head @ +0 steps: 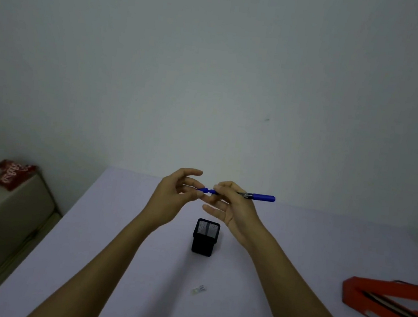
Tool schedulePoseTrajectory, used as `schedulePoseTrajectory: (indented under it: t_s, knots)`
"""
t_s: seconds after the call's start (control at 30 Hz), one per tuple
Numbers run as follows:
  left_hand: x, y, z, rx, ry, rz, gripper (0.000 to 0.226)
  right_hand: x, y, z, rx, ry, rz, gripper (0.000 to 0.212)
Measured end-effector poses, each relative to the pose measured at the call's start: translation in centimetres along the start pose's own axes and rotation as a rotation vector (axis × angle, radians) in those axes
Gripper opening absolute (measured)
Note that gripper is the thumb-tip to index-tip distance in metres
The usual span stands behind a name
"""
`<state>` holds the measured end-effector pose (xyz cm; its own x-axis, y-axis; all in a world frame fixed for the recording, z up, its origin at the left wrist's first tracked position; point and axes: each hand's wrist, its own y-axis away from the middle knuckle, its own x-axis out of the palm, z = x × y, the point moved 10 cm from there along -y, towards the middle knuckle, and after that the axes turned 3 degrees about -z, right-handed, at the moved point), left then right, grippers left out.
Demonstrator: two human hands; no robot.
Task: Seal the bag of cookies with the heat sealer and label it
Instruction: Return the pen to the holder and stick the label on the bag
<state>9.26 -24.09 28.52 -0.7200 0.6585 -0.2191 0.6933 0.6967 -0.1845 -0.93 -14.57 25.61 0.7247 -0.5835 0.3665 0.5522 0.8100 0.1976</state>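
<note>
Nearest, on the pale lilac table [110, 264]: a small clear scrap with faint markings [198, 288], lying flat, too small to identify. At the right edge, same depth: the heat sealer [390, 304], red-orange, long and wedge-shaped, its arm raised above the base so a dark strip shows along the gap.

Farther in, centre: a black mesh pen holder [205, 237], square, upright, open at the top, standing apart from both forearms.

Above and beyond the holder, both hands raised off the table, meeting around a blue marker [261, 197] held roughly level. Right hand [233, 211] pinching the barrel between thumb and curled forefinger, lower fingers extended loosely beneath; capped end jutting out to the right. Left hand [171, 196] half-closed, thumb and fingertips closing on the marker's left end, index finger arched above. Whether that end is a cap or a bare tip: cannot tell.

Farthest, off the table at left: the bag of cookies [7, 173], red, crinkled and glossy with white print, lying tilted on a beige boxy surface [11, 213], well apart from the hands. Behind everything, a plain grey-white wall [214, 66].
</note>
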Motion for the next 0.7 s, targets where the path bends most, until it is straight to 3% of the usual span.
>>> schedulePoseTrajectory:
  t_s: [0.1,0.23,0.33,0.53,0.7]
  knots:
    - [0.5,0.1,-1.4,0.030,-0.027,0.040,0.034,-0.1,0.3,0.6,-0.007,0.038,-0.021,0.017]
    - [1.9,0.8,-4.0,0.061,0.030,0.159,0.031,-0.6,0.7,1.2,0.014,0.020,-0.114,0.048]
    - [2.9,1.1,-5.4,0.097,0.032,0.215,0.028,0.1,0.9,1.8,0.022,-0.057,-0.097,0.060]
    - [2.8,1.3,-6.0,0.111,0.051,0.240,0.014,1.5,1.3,2.7,0.026,-0.032,0.005,0.056]
    - [2.1,1.3,-6.3,0.131,0.036,0.209,0.014,1.6,1.5,3.2,-0.036,0.029,-0.021,0.056]
